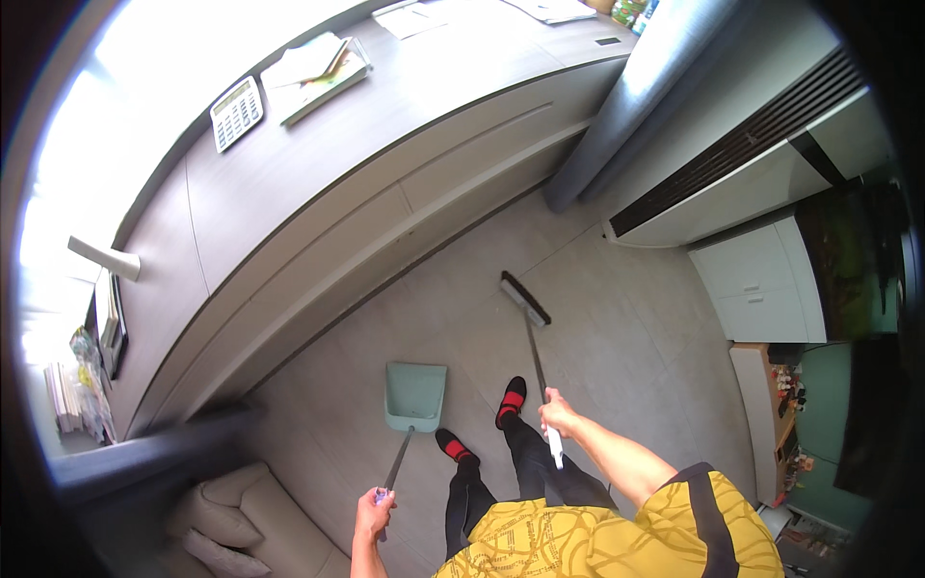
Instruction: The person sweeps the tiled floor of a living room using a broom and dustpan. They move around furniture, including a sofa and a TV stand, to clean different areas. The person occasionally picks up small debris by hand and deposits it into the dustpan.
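Note:
My left hand is closed around the handle of a long-handled dustpan, near its purple grip. The pale green dustpan lies on the floor ahead of my feet, its wide side turned away from me. With my right hand I hold the long grey handle of a broom, just above its white end. The broom head, dark-bristled with a grey back, rests on the tiled floor, farther out than the dustpan and to its right.
A long cabinet runs along the window side, bearing a calculator, books and papers. A grey curtain hangs at its far end. White cabinets stand at right, a beige sofa at lower left.

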Demonstrator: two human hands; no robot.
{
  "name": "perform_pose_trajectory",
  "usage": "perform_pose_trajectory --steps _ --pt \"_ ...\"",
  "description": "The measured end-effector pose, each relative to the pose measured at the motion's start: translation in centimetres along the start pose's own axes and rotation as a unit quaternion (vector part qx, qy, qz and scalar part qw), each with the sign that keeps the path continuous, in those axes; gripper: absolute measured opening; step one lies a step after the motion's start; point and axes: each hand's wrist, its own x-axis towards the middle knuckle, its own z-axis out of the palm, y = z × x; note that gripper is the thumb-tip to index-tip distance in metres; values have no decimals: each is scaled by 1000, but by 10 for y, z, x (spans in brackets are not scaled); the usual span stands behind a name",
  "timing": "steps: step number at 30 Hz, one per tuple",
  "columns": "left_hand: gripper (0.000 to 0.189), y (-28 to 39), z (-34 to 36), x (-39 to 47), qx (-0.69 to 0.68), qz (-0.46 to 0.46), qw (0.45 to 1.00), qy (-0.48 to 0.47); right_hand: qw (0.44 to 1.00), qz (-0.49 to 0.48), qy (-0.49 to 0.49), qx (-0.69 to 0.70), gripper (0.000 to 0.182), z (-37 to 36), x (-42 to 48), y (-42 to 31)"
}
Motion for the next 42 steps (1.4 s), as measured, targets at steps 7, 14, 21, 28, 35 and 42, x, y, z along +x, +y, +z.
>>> perform_pose_trajectory --steps 7,14,21,28,35,42 --pt "23 -9 -24 30 143 15 989 -21 988 15 -109 -106 57 56 -46 23" --pt "28 -22 -31 41 157 17 987 -24 961 12 -215 -172 58 76 -68 26" --pt "25 -53 -39 26 119 34 992 7 950 -73 -172 -250 56 60 -92 4" --pt "20 -100 -59 -12 -17 -9 1000 20 947 -179 -79 -255 58 95 -41 -48" --pt "15 -177 -61 -36 -102 -8 993 66 927 -212 -25 -309 58 186 -13 -62" --pt "18 -212 -71 -39 -56 -6 994 89 849 -211 -92 -476 53 240 -29 20"
